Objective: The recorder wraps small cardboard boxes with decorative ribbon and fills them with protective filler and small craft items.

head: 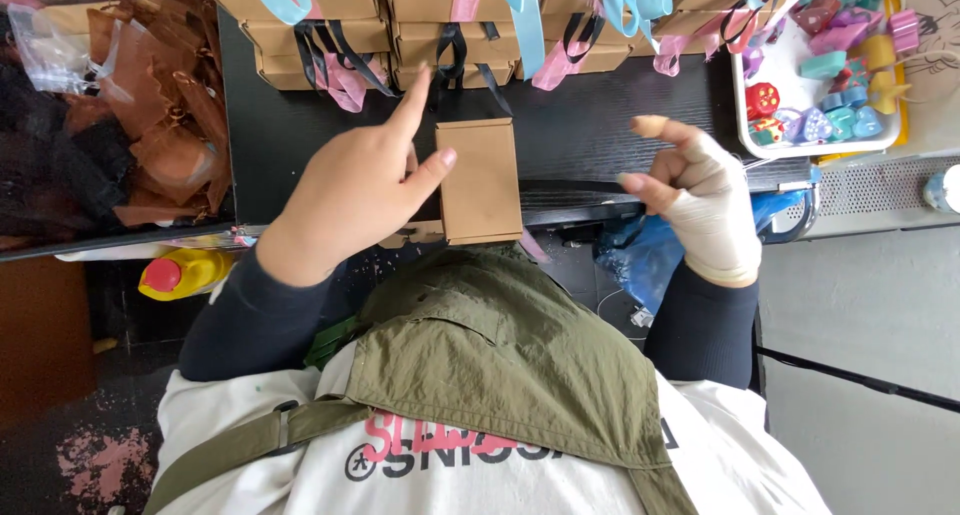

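Note:
A small brown cardboard box (pixel 480 180) lies on the black table (pixel 590 125) right in front of me, with a black ribbon (pixel 565 187) running under it and off to the right. My left hand (pixel 350 190) hovers at the box's left side, index finger raised and thumb touching the box edge. My right hand (pixel 695 200), wrapped in a pale glove or bandage, is right of the box with fingers curled near the ribbon; whether it pinches the ribbon is unclear.
Stacks of ribboned cardboard boxes (pixel 450 25) line the table's far edge. A white tray of colourful small pieces (pixel 830 85) sits at the right. Brown paper scraps (pixel 160 125) fill a bin at the left. A yellow bottle with red cap (pixel 185 272) lies below the table edge.

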